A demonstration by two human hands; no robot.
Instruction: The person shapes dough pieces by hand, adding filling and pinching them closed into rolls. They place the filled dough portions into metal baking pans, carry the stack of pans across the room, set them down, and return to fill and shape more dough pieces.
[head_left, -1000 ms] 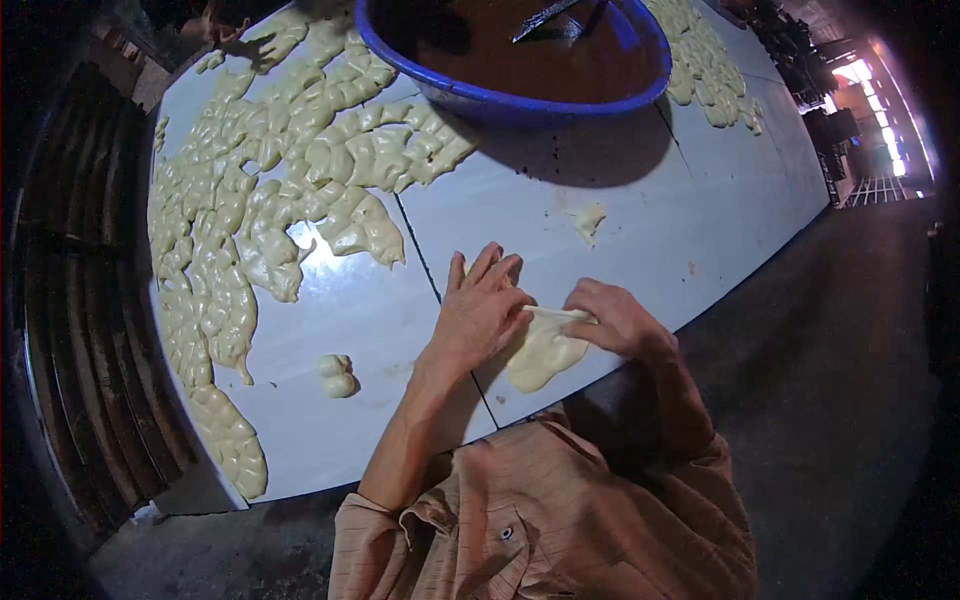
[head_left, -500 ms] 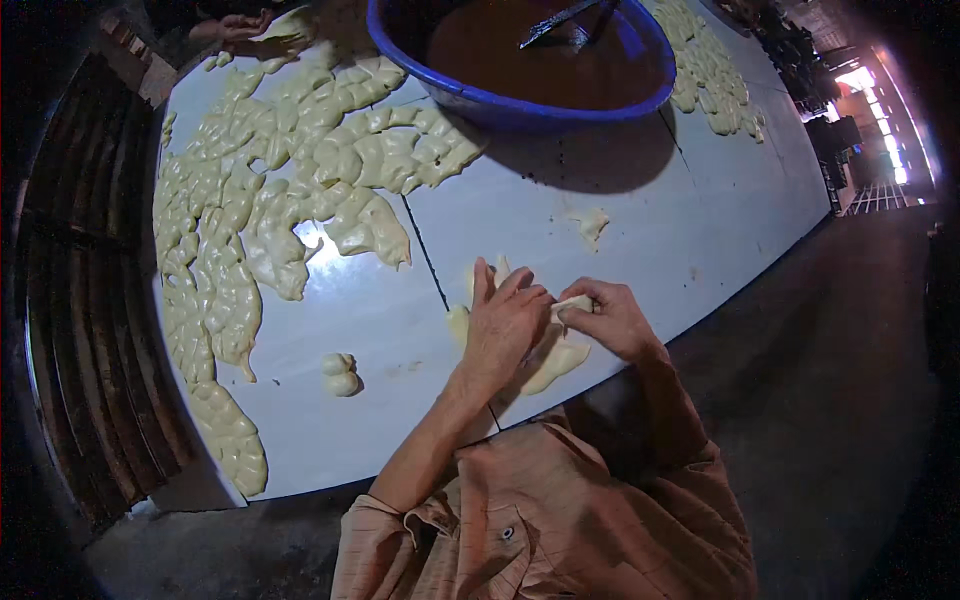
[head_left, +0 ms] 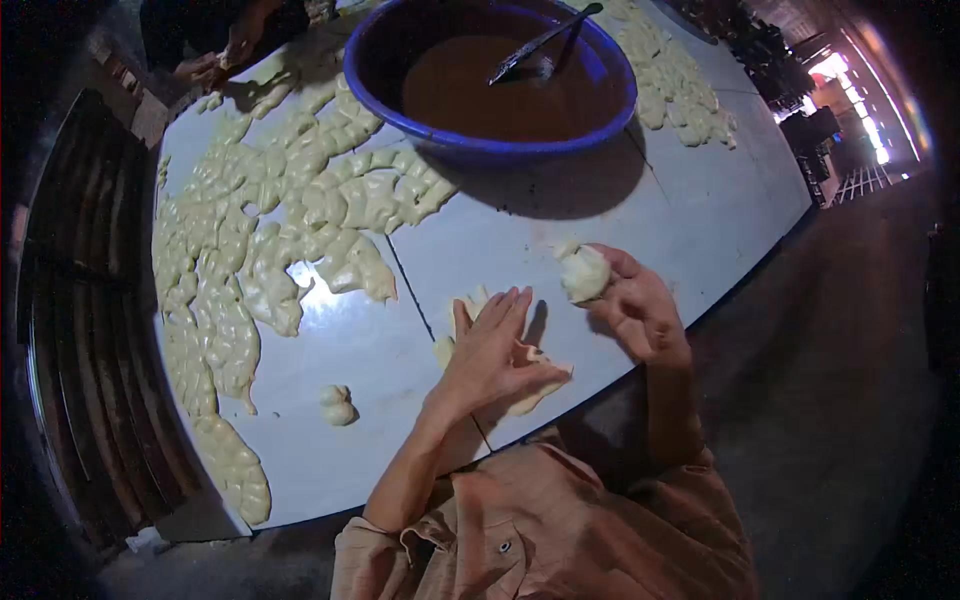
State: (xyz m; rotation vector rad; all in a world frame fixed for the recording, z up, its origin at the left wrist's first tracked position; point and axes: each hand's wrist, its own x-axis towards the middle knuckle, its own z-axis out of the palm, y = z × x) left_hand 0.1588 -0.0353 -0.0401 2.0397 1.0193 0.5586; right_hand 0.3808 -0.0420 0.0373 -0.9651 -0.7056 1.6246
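My left hand (head_left: 492, 352) rests on the table with its fingers raised and its thumb spread apart. Under and beside it lies a flattened sheet of pale dough (head_left: 530, 401), largely covered by the palm. To the right, my right hand (head_left: 640, 308) pinches a small rounded dough piece (head_left: 584, 274) between thumb and fingers, above the table. Further left sits a small dough lump (head_left: 338, 405), its two rounded parts stuck together.
A blue basin (head_left: 490, 148) of brown liquid stands at the far side, a dark long-handled utensil (head_left: 540, 46) leaning in it. Flattened dough pieces (head_left: 290, 200) cover the white tiled table's left. Another person's hands (head_left: 215, 65) work at far left. Dark slatted racks (head_left: 90, 330) stand left.
My right hand has moved away from the left hand, up and to the right, carrying the dough piece. My left thumb has spread out over the flattened dough.
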